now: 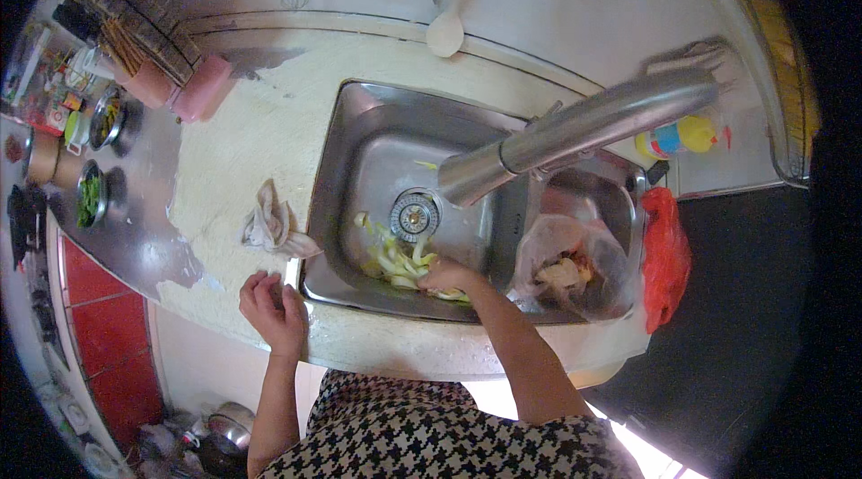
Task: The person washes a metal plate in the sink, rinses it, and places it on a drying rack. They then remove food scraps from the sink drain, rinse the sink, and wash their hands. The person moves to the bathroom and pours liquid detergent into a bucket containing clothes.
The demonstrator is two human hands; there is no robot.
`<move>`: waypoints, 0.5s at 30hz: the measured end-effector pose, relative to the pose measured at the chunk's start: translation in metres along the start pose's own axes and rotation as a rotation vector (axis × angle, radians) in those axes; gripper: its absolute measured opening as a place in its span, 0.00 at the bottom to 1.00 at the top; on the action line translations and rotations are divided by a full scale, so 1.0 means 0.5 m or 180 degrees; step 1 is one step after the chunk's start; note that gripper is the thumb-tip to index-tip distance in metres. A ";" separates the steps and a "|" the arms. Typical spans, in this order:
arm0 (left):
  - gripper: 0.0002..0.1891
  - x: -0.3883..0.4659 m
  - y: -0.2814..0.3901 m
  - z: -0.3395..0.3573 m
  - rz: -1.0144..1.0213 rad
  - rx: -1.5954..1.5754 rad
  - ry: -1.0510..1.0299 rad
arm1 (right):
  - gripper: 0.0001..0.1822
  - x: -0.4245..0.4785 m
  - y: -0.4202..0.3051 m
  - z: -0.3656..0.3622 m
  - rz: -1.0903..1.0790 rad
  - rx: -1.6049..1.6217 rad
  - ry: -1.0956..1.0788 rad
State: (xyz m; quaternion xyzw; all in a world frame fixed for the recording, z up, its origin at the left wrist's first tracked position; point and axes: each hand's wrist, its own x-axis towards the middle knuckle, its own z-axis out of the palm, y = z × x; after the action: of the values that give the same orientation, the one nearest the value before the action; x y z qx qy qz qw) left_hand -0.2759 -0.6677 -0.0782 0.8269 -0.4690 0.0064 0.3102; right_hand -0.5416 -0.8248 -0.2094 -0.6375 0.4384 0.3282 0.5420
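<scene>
In the steel sink basin (pixel 465 277), my right hand (pixel 451 275) has its fingers curled down into a heap of pale green and white vegetable strips (pixel 397 267). Its fingertips are partly hidden among the pieces. The heap lies at the basin's near side, just in front of the round drain strainer (pixel 414 215). Loosely curled and holding nothing, my left hand (pixel 275 314) rests at the counter's front edge, left of the sink. A crumpled pale cloth (pixel 275 223) lies just beyond it.
A steel faucet (pixel 572 129) reaches over the basin. The smaller right basin holds a clear plastic bag (pixel 579 263) with food scraps inside. A red plastic bag (pixel 663 257) hangs at the right edge. Leafy greens fill a metal bowl (pixel 92 193) at left.
</scene>
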 end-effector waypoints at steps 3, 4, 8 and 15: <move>0.11 -0.010 -0.014 0.010 -0.0054 -0.0286 0.0045 | 0.31 -0.012 0.013 0.008 -0.0398 0.0455 0.0479; 0.11 -0.015 -0.016 0.014 -0.0078 -0.0461 0.0069 | 0.32 -0.011 0.023 0.008 -0.0510 0.0640 0.0533; 0.10 -0.021 0.009 -0.003 -0.0096 -0.0809 0.0044 | 0.34 -0.012 0.049 -0.001 -0.0771 0.1404 0.0350; 0.10 -0.011 0.170 0.024 0.0319 -0.1435 -0.0122 | 0.33 -0.063 0.033 -0.033 -0.1501 0.3348 0.0478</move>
State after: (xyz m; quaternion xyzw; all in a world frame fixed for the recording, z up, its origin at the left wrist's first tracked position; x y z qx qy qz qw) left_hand -0.3489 -0.7010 -0.0464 0.7123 -0.5049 -0.0988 0.4775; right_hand -0.5702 -0.8353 -0.1846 -0.3845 0.4259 -0.1094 0.8117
